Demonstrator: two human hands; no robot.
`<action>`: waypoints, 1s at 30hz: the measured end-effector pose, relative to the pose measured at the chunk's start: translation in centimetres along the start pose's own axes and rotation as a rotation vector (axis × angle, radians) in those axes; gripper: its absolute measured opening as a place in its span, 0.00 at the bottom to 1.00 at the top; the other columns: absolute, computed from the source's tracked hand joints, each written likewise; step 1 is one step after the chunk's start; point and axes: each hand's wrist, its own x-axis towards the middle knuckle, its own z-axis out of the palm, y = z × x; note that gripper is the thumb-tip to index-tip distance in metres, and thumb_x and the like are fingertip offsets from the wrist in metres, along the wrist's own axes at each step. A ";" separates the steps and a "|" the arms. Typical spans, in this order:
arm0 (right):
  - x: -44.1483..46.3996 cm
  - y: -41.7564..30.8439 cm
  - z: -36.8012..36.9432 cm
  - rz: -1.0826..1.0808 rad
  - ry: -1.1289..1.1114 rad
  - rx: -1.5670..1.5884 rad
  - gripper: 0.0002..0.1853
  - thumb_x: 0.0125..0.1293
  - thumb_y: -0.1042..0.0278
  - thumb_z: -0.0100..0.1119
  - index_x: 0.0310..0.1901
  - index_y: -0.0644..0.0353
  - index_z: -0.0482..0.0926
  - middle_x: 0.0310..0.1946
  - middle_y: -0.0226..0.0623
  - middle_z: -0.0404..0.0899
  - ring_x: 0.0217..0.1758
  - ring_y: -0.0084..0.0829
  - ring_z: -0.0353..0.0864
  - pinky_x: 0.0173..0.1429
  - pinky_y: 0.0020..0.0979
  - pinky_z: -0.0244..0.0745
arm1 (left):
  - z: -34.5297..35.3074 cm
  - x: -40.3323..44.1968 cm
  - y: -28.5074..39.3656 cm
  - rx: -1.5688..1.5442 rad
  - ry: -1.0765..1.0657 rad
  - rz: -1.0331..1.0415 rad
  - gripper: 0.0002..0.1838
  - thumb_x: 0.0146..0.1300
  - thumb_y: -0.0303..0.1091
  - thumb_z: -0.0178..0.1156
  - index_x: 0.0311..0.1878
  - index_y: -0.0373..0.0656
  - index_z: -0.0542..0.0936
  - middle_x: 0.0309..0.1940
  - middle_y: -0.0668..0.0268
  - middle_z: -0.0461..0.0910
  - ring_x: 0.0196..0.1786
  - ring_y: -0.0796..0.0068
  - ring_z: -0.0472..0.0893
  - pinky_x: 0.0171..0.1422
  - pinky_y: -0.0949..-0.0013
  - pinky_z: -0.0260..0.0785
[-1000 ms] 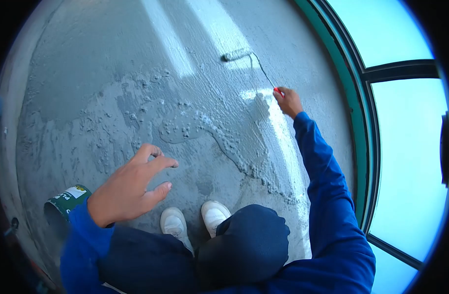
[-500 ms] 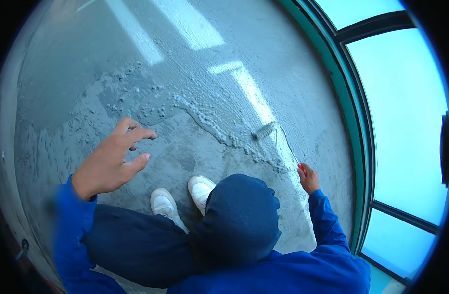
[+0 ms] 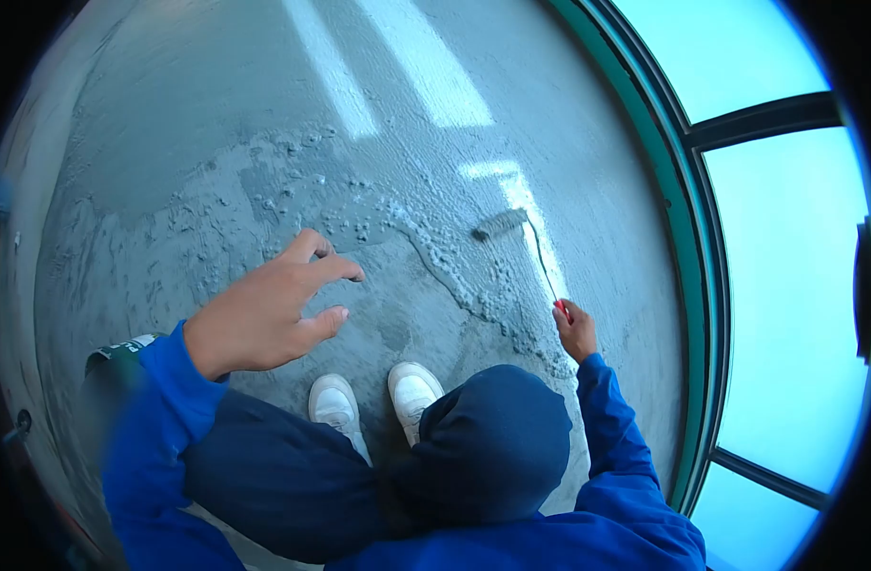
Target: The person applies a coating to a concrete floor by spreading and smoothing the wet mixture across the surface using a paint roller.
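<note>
Below, right hand [image 3: 576,331] clasped around a red-handled roller [image 3: 500,225], left hand [image 3: 269,309] half-open, empty, above grey floor [image 3: 388,314].

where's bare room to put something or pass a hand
A bare-looking grey floor patch lies between the white shoes and the lumpy grey coating, right of the left hand. A hand could likely pass between the grey red-handled roller and the green window frame. Crowded: left, where blue sleeve overlaps dark-green can.

No txt legible; wht lettering [image 3: 136,344] on grn bucket [image 3: 121,352] partly hidden, too sm. to read.
</note>
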 end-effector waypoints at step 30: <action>14.3 -16.9 7.8 -0.394 0.173 -0.021 0.14 0.60 0.59 0.53 0.40 0.60 0.79 0.33 0.52 0.79 0.36 0.52 0.78 0.43 0.44 0.73 | -1.2 0.0 -1.4 -0.119 -0.049 -0.042 0.20 0.59 0.33 0.56 0.55 0.42 0.71 0.52 0.53 0.64 0.47 0.55 0.73 0.50 0.62 0.68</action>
